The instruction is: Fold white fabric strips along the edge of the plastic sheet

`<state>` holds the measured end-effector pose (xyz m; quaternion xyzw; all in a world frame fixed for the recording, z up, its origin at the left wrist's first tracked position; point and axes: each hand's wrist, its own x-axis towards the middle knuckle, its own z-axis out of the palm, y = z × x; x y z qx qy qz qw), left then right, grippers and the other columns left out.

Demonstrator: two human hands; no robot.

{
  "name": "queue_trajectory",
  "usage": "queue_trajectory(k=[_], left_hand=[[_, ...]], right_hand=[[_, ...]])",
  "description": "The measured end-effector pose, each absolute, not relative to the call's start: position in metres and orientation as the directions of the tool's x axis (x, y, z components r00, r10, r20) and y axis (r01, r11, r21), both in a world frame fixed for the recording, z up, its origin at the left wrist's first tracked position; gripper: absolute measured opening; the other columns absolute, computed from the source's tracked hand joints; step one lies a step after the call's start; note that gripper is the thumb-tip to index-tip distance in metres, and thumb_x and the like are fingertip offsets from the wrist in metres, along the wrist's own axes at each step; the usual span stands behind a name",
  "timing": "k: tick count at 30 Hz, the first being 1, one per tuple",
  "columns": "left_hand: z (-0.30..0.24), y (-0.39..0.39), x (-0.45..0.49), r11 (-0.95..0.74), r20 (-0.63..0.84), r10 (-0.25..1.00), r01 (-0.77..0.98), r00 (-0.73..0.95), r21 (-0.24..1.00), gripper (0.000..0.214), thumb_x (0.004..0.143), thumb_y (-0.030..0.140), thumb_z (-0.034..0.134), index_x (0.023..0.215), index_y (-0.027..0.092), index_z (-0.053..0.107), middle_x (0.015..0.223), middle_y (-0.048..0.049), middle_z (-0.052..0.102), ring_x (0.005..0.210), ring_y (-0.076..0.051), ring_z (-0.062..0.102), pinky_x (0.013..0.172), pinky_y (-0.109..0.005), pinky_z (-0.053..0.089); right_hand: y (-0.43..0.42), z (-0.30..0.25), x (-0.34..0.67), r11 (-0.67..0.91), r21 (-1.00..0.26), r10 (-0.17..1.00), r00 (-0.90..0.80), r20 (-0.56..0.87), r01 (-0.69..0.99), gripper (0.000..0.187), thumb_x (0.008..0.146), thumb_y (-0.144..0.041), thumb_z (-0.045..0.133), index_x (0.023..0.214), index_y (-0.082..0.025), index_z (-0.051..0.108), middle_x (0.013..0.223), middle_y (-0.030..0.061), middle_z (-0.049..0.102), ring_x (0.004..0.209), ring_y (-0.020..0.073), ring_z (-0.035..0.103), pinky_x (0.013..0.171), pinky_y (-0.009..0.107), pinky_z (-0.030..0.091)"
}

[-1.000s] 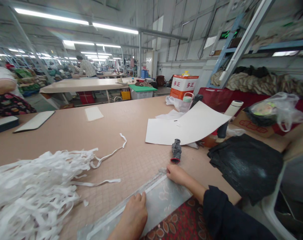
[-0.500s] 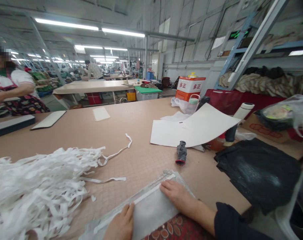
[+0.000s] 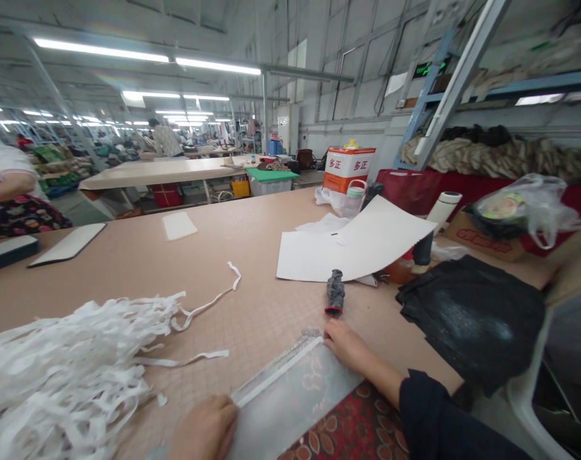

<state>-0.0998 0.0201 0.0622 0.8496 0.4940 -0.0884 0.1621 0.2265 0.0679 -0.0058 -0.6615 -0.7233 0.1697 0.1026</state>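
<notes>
A translucent grey sheet (image 3: 290,390) lies slantwise on the table in front of me, with a narrow white strip (image 3: 281,370) along its far edge. My left hand (image 3: 207,427) is closed at the strip's near-left end, its fingertips partly hidden. At the far-right end, my right hand (image 3: 350,348) has its fingers pressed together on the strip and the sheet's corner. Red-brown patterned cloth (image 3: 352,421) shows below the sheet. Left of my hands is a tangled heap of white strips (image 3: 65,364), two of them trailing towards the middle.
A grey knitted glove-like piece (image 3: 335,292) lies beyond my right hand. Behind it is a large curved white board (image 3: 348,246). Black sheets (image 3: 472,319) are stacked at right, near a white bottle (image 3: 446,207). A person (image 3: 13,185) stands across the table at left.
My left hand has shifted left and down, to the strip's near end. My right hand has moved to its far end, with its fingers drawn in. The view has turned slightly right.
</notes>
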Motion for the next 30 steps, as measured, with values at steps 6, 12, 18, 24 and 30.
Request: queue_trajectory(k=[6,12,18,24,30], left_hand=[[0.056,0.055,-0.003,-0.594,-0.151,0.738,0.739,0.658,0.317,0.025,0.080,0.014,0.043,0.096,0.021,0.060,0.098,-0.0032,0.061,0.095,-0.017,0.052,0.084,-0.028,0.038],[0.031,0.078,0.055,-0.505,-0.008,0.835,0.772,0.550,0.387,0.024,0.085,0.030,0.044,0.102,0.019,0.057,0.100,-0.0049,0.058,0.096,-0.018,0.050,0.085,-0.030,0.034],[0.011,0.088,0.077,-0.363,-0.093,0.893,0.829,0.440,0.426,0.025,0.081,0.037,0.049,0.088,0.017,0.062,0.086,-0.0035,0.063,0.086,-0.018,0.055,0.072,-0.027,0.036],[0.003,0.092,0.079,-0.358,-0.078,0.900,0.827,0.430,0.433,0.020,0.083,0.030,0.047,0.087,0.022,0.064,0.087,-0.0003,0.064,0.083,-0.014,0.056,0.070,-0.023,0.035],[-0.001,0.089,0.082,-0.418,0.021,0.896,0.829,0.443,0.372,0.018,0.084,0.025,0.047,0.087,0.023,0.065,0.088,-0.0011,0.061,0.084,-0.015,0.054,0.072,-0.025,0.035]], right_hand=[[0.064,-0.006,0.227,0.071,-0.378,0.994,-0.098,-0.052,0.923,0.006,0.075,-0.014,0.048,0.075,-0.016,0.053,0.084,0.0070,0.056,0.085,0.0197,0.051,0.075,0.029,0.038],[0.058,0.005,0.235,0.095,-0.729,0.995,-0.090,0.046,0.678,0.003,0.076,-0.016,0.045,0.077,-0.019,0.046,0.076,0.0003,0.053,0.071,0.0142,0.050,0.066,0.024,0.039],[0.075,-0.010,0.236,0.048,-0.865,0.999,-0.030,0.038,0.499,0.029,0.066,-0.007,0.050,0.092,-0.019,0.048,0.078,-0.0018,0.055,0.074,0.0139,0.053,0.067,0.024,0.040],[0.076,-0.021,0.235,0.074,-0.821,0.996,-0.008,0.084,0.566,0.024,0.071,-0.008,0.049,0.092,-0.019,0.051,0.083,0.0011,0.059,0.080,0.0153,0.055,0.073,0.026,0.041],[0.075,-0.029,0.232,0.135,-0.771,0.982,0.018,0.186,0.623,0.026,0.073,-0.006,0.050,0.095,-0.018,0.052,0.089,0.0043,0.058,0.084,0.0169,0.054,0.078,0.029,0.042]])
